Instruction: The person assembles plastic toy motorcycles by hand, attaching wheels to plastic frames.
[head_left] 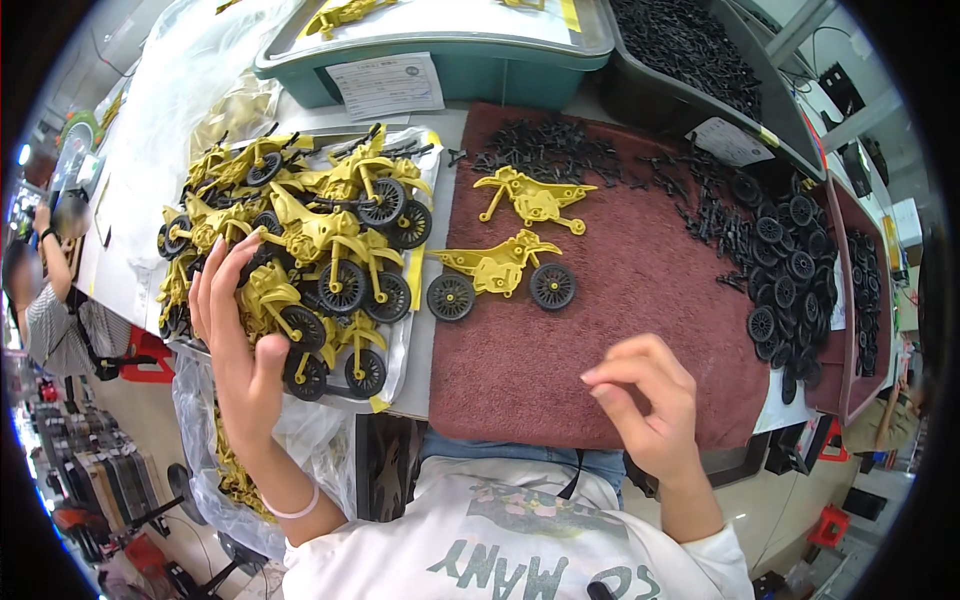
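My left hand [236,335] lies against the near left part of a heap of yellow toy motorcycles [315,215] with black wheels. Its fingers are stretched out and the thumb stands apart. Over the near part of a dark red towel [600,300], my right hand [650,400] is curled in a pinch, thumb and index tips close together. Anything between those tips is too small to make out. On the towel, beside the heap, lies a toy motorcycle [497,266] with two black wheels. Just beyond it is a yellow motorcycle body [532,200] without wheels.
Small black parts [550,148] are scattered along the towel's far edge. Black wheels [785,275] pile up at its right. Behind stand a green bin [490,80] and a dark bin [690,60] of black parts. A person [50,290] is at far left.
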